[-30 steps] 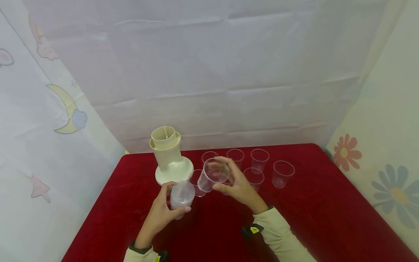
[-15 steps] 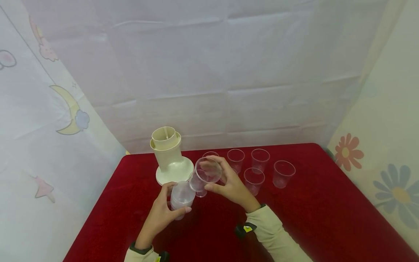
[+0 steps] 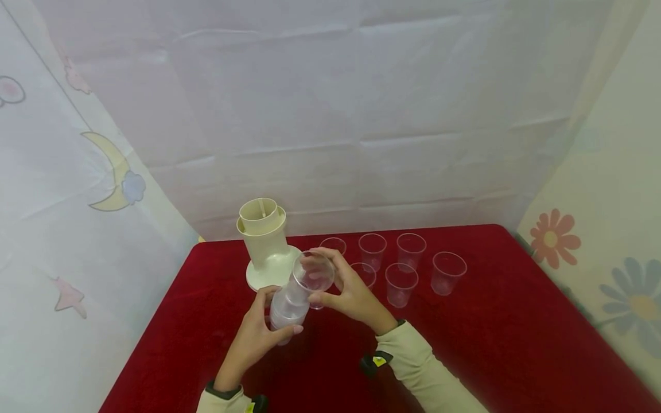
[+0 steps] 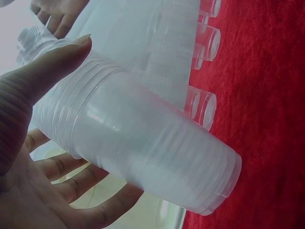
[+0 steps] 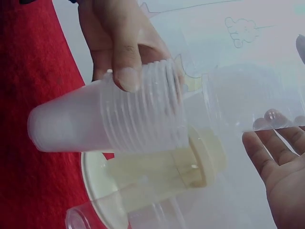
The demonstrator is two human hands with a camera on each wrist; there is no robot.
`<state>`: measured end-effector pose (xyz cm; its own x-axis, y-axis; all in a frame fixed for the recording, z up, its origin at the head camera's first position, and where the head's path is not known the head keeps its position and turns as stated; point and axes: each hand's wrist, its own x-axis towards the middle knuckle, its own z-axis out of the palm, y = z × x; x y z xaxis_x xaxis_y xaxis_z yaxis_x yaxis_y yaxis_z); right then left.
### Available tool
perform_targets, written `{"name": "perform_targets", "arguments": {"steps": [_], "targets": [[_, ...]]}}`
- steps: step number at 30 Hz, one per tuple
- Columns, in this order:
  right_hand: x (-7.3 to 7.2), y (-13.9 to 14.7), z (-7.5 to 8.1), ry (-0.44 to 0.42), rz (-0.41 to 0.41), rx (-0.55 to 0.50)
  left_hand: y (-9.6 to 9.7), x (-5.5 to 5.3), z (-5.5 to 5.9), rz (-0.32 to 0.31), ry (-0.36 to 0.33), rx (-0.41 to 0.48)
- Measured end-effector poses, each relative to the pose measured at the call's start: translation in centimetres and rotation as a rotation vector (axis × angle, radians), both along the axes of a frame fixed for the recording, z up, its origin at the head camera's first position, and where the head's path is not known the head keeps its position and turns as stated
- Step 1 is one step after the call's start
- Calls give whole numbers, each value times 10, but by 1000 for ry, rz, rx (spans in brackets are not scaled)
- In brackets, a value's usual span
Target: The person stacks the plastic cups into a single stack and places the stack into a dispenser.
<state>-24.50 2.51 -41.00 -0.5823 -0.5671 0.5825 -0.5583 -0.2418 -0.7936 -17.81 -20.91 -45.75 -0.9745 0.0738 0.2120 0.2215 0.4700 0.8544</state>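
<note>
My left hand [image 3: 253,332] grips a stack of nested clear plastic cups [image 3: 287,314], thumb on one side and fingers round the other. In the left wrist view the stack [image 4: 152,138] tilts over the red cloth, its many rims close together under the thumb. My right hand [image 3: 351,292] holds a single clear plastic cup [image 3: 313,274] by its side, fingers behind and thumb in front. That cup leans, its base down at the mouth of the stack. In the right wrist view the single cup [image 5: 252,90] lines up with the stack's open end.
A cream plastic stand [image 3: 265,246] with an upright tube and round base is behind my left hand. Several clear cups [image 3: 411,252] stand upright at the back right; another is mostly hidden behind my hands. Red cloth [image 3: 496,332] covers the table, with fabric walls around it.
My right hand has moved left with its cup, from beside the stack to over its mouth, where the cup's base now meets it. My left hand has stayed almost still.
</note>
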Motion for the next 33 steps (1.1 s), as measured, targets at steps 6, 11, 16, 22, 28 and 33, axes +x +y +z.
{"name": "perform_targets", "arguments": {"steps": [6, 11, 16, 22, 28, 33], "targets": [[2, -9, -9, -7, 14, 25, 0, 1, -2, 4, -3, 1], [5, -14, -16, -40, 20, 58, 1, 3, -2, 3, -7, 9], [6, -16, -17, -79, 1, 98, 0, 2, -1, 1, 2, -1], [5, -17, -27, -76, -42, 149, -2, 2, -2, 10, 4, -29], [5, -19, -34, -70, -36, 165, -1, 3, -1, 0, 7, -26], [1, -19, -38, -61, -52, 174, 0, 1, 1, 3, -1, -10]]}}
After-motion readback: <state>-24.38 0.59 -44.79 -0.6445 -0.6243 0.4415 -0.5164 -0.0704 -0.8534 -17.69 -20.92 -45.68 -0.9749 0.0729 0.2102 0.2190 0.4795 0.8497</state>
